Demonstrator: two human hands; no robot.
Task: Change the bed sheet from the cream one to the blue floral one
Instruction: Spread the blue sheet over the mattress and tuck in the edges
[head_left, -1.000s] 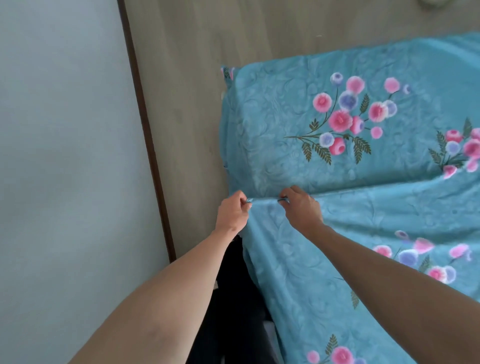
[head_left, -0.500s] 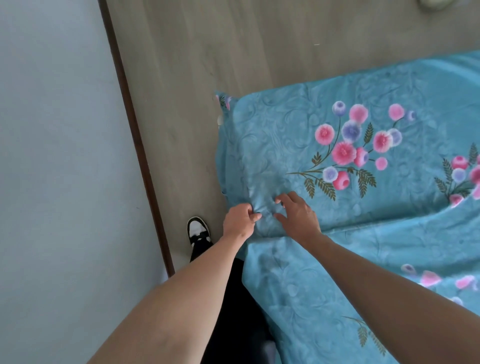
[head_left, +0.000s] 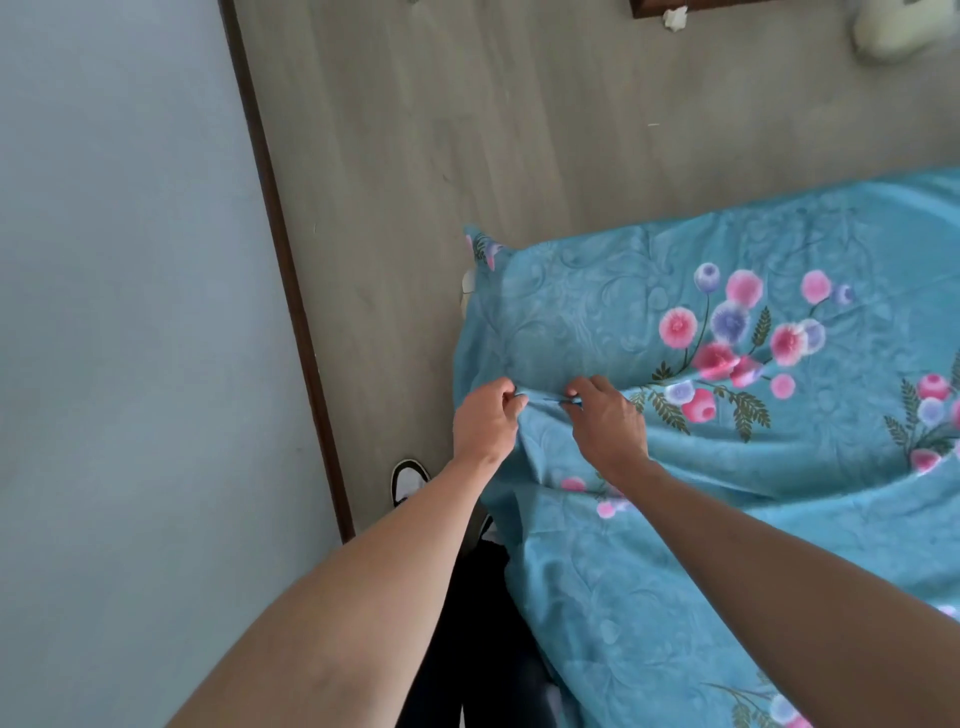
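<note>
The blue floral sheet (head_left: 779, 467) covers the bed, with pink and purple flowers printed on it. Its near layer folds over the far layer in a ridge across the bed. My left hand (head_left: 485, 418) pinches the edge of that fold near the bed's left side. My right hand (head_left: 605, 415) pinches the same edge a short way to the right, so a taut strip of cloth runs between the two hands. A small bit of cream cloth (head_left: 469, 283) peeks out at the bed's far left corner.
A pale wall (head_left: 130, 312) with a dark skirting board (head_left: 280, 249) runs along the left. Wood-look floor (head_left: 519, 130) lies beyond the bed. My shoe (head_left: 408, 480) stands between wall and bed. A cream bundle (head_left: 904, 31) lies on the floor at top right.
Both hands have carried the fold's edge further up the bed towards the flower cluster; after lying looser on the cloth, they pinch the edge again. The view has tilted up.
</note>
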